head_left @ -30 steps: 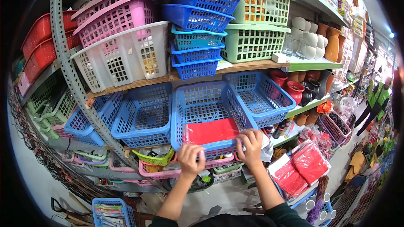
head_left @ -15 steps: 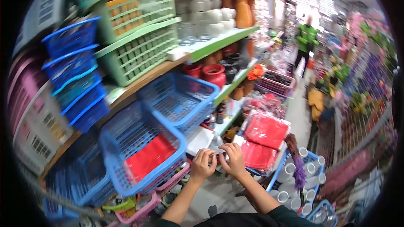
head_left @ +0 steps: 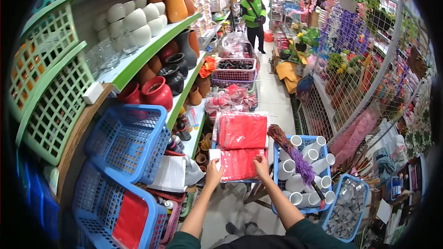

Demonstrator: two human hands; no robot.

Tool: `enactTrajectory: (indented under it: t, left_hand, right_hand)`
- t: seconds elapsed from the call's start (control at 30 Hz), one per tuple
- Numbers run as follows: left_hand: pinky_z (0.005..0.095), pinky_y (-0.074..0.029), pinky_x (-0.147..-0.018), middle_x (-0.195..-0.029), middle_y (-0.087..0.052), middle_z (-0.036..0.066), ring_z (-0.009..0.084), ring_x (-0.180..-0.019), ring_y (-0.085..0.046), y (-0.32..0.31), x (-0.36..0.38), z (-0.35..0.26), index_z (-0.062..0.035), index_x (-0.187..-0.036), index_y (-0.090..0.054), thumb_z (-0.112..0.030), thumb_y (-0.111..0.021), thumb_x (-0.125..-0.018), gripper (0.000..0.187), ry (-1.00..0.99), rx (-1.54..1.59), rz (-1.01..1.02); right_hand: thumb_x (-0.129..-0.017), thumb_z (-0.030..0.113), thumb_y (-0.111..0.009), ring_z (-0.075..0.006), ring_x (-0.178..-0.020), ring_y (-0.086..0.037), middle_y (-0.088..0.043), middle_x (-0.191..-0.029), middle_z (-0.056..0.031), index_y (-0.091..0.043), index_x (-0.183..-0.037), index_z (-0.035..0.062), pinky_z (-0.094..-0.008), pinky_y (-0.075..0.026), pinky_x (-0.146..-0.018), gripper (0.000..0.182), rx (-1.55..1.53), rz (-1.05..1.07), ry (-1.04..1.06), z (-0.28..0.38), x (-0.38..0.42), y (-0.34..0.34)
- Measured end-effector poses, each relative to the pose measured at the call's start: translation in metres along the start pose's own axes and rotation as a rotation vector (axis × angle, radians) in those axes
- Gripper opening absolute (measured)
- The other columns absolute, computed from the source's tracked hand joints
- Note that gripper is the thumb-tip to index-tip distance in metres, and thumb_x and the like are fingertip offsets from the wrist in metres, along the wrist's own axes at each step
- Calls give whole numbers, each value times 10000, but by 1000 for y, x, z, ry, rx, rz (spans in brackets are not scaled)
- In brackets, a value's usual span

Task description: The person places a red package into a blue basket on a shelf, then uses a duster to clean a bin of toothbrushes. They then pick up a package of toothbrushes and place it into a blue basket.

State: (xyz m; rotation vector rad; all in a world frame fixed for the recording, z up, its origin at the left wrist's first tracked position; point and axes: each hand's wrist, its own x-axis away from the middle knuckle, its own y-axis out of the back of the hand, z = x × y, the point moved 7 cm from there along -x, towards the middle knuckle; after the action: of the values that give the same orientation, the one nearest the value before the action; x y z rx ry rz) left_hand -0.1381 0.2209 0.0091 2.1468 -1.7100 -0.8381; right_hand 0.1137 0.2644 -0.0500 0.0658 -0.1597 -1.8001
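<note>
We have our left hand (head_left: 214, 171) and right hand (head_left: 261, 166), fingers part-curled, at the nine and three o'clock edges of the lower red packet (head_left: 239, 163), though we cannot tell whether either grips it, with the upper red packet (head_left: 242, 131) at its twelve o'clock and white vessels (head_left: 286, 169) in a blue basket (head_left: 275, 182) at three.
</note>
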Motion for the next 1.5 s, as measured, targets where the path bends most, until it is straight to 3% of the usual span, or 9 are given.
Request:
enactTrajectory:
  t: [0.2, 0.63, 0.73, 0.83, 0.87, 0.97, 1.0, 1.3, 1.5]
  left_hand:
    - [436, -418, -927, -1136, -517, 295, 411, -1059, -517, -38, -11, 80, 138, -1177, -433, -206, -660, -723, 613, 267, -346, 105]
    - [409, -473, -789, -849, -628, 213, 364, -915, -597, -31, -7, 89, 77, -1119, -530, -269, -750, -684, 598, 258, -273, 44]
    - [394, -478, -575, -608, -599, 107, 349, -555, -585, -51, -1, 127, 34, -912, -622, -277, -636, -766, 344, 428, 109, 175]
    - [376, -482, -578, -639, -621, 69, 279, -576, -613, -51, 4, 129, -6, -935, -629, -253, -614, -789, 287, 580, 676, 210]
    - [339, -488, -776, -962, -650, 106, 212, -860, -631, -49, 10, 132, 12, -1067, -587, -219, -591, -802, 351, 716, 825, 238]
    - [384, -471, -884, -1100, -613, 139, 254, -981, -607, -6, 9, 58, 13, -1179, -520, -221, -585, -800, 450, 834, 1260, 97]
    - [414, -456, -930, -1157, -590, 146, 279, -1046, -584, 4, 10, 49, 14, -1230, -482, -235, -572, -799, 505, 857, 1332, 78]
    - [488, -421, -967, -1198, -560, 193, 340, -1078, -559, 38, 28, -6, 31, -1248, -471, -249, -539, -739, 585, 551, 1842, 13]
    - [438, -332, -1054, -1335, -469, 123, 286, -1200, -453, 39, 44, -46, -37, -1326, -406, -396, -359, -958, 517, 31, 1725, -61]
  right_hand:
    - [-738, 106, -616, -453, -930, -519, -491, -1056, -264, -538, -1004, -79, -474, -440, -843, 333, 928, -148, 200, 47, 13, 11]
    - [-754, 120, -603, -406, -782, -621, -596, -900, -257, -469, -958, -49, -445, -520, -689, 297, 1041, -67, 60, 44, 16, 12]
    - [-736, 163, -639, -366, -737, -645, -632, -749, -234, -549, -882, -43, -421, -521, -651, 267, 936, -47, 43, 37, 15, 17]
    - [-734, 145, -654, -329, -772, -658, -653, -800, -206, -585, -880, -50, -403, -529, -673, 254, 543, 45, -117, 6, 1, 22]
    - [-740, 128, -657, -316, -803, -662, -666, -843, -176, -597, -906, -54, -398, -536, -705, 253, 201, 95, -256, -10, -1, 21]
    - [-760, 92, -615, -314, -731, -661, -671, -798, -150, -616, -867, -15, -441, -533, -700, 151, -550, 208, -581, -40, -2, 16]
    - [-786, 25, -550, -323, -879, -647, -649, -962, -192, -561, -1058, -49, -447, -520, -852, 282, -757, 254, -763, -15, 13, 15]
    - [-778, -50, -521, -351, -1080, -567, -516, -1239, -231, -400, -1282, -41, -478, -473, -936, 518, -1056, 410, -727, 68, 36, 28]
    - [-750, -104, -524, -285, -1107, -565, -491, -1295, -164, -276, -1415, 75, -445, -495, -912, 732, -1057, 599, -301, 140, 52, 53]
